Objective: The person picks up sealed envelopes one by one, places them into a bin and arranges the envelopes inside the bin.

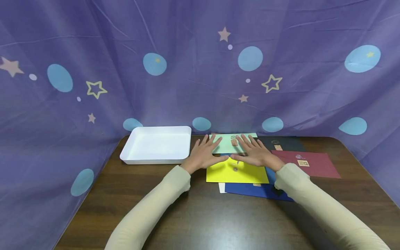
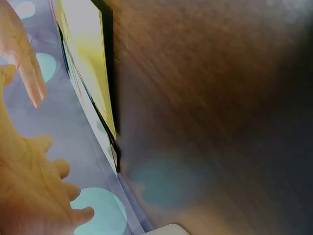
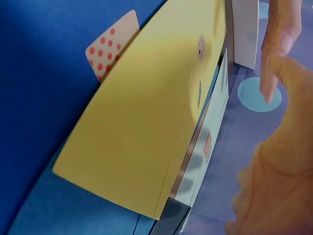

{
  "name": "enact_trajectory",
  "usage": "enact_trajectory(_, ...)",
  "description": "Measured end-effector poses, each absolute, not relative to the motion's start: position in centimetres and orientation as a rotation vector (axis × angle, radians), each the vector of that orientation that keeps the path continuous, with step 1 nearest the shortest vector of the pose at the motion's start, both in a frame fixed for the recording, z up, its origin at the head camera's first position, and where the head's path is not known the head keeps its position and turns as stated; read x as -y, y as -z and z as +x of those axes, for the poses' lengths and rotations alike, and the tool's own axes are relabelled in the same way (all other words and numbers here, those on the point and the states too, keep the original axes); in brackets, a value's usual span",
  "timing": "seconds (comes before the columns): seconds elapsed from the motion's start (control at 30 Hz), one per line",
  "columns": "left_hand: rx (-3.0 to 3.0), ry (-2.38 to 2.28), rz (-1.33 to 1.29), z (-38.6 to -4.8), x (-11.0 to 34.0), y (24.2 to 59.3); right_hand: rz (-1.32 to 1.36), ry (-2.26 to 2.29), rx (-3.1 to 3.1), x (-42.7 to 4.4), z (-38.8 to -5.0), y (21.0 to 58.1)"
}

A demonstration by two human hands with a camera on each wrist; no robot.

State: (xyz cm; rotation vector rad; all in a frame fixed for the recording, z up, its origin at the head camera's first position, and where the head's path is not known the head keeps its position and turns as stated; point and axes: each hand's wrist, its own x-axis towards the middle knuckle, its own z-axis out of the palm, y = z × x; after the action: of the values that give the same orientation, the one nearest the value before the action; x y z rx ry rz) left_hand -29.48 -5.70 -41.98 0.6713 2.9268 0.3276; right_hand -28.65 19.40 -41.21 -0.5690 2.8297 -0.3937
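Observation:
Both hands are held palm down with fingers spread over a loose pile of coloured envelopes. My left hand is above the left edge of the yellow envelope and the mint-green envelope. Over their right side hovers my right hand, its thumb pointing towards the left thumb. The wrist views show a gap between the palms and the paper, and neither hand holds anything. Under the yellow one lie a blue envelope and a white corner. In the right wrist view, a red-dotted piece peeks out beside the yellow envelope.
A shallow white tray stands left of the pile on the brown wooden table. To the right lie a dark red envelope and a dark envelope, with small stickers. Behind the table hangs a purple patterned curtain.

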Motion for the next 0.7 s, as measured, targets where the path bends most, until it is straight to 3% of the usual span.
enact_trajectory(0.7, -2.838, -0.341, 0.691, -29.8, 5.7, 42.2, -0.553, 0.374, -2.801, -19.4, -29.8, 42.8)
